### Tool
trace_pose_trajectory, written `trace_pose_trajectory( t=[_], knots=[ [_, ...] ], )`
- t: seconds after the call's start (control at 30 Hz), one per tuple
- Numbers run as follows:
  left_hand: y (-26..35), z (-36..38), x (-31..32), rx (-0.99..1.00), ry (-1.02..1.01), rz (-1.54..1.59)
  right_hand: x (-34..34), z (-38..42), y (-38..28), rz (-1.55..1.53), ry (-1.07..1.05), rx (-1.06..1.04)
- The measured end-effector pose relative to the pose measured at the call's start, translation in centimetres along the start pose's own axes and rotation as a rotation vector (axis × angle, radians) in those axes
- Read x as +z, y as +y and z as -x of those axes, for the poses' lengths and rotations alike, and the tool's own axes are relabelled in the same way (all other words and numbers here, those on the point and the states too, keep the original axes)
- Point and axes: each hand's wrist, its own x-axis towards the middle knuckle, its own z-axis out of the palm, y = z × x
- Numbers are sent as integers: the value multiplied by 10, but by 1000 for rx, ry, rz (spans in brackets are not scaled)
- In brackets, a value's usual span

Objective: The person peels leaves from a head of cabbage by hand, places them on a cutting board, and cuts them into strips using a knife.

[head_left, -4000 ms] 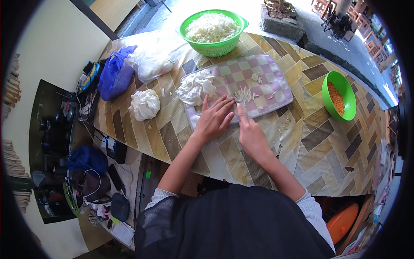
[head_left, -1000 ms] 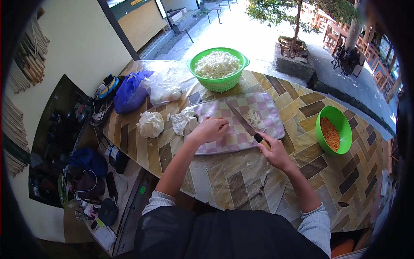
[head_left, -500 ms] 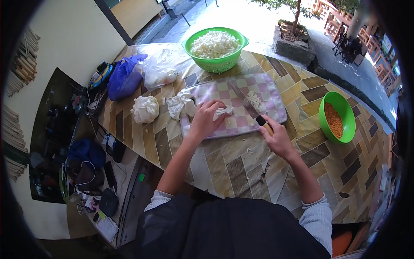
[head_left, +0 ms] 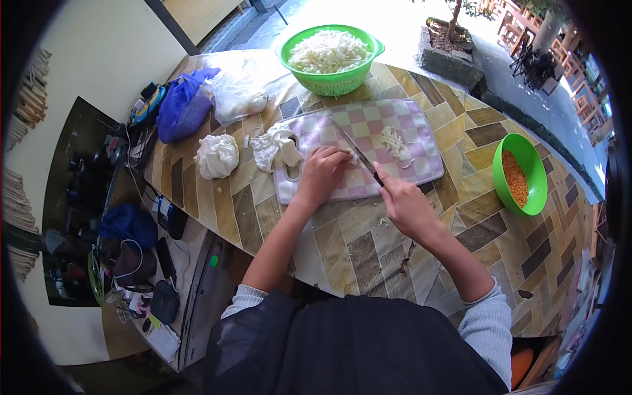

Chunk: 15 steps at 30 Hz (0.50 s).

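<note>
Our left hand [head_left: 322, 172], its fingers bent and pressed together, holds a small white piece [head_left: 353, 158] on the chopping board [head_left: 320, 190], left of the middle. Our right hand [head_left: 406, 207] is closed round the handle of the knife [head_left: 356, 149], whose blade slants across the board toward its far edge, beside the piece. Pale shreds [head_left: 395, 143] lie nearer the board's right edge. Beyond its far edge stands a heaped green colander [head_left: 332, 83]; a green bowl [head_left: 538, 176] stands near the worktop's [head_left: 487, 240] right edge.
</note>
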Motion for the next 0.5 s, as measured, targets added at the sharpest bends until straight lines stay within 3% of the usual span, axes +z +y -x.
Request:
trace_pose_trajectory(
  t=[0.37,0.5],
  knots=[
    [5,-2,1,-44,41,43,35,-16,1,136,33,97],
    [2,2,6,-61,50,85,14,-33,-2,-67,35,50]
  ],
)
